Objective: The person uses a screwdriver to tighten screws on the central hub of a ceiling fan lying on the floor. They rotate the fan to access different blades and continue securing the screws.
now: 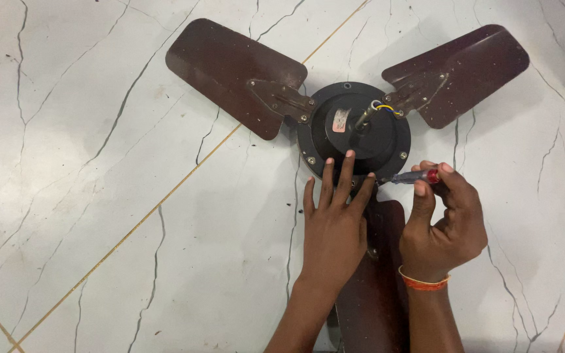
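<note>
A dark brown ceiling fan lies on a white marble floor, its round black motor housing (353,127) in the upper middle. One blade (230,72) points upper left, another blade (459,68) upper right, and a third blade (377,287) runs toward me beneath my arms. My left hand (335,225) lies flat with fingers spread on the housing's near edge and the third blade's bracket. My right hand (436,225) grips a small screwdriver (412,176) with a red handle, its tip at the housing's near rim.
Short wires, yellow and blue (387,108), stick out by the fan's centre rod. The floor tiles (99,196) have dark veins and thin gold joint lines. An orange band (423,282) circles my right wrist.
</note>
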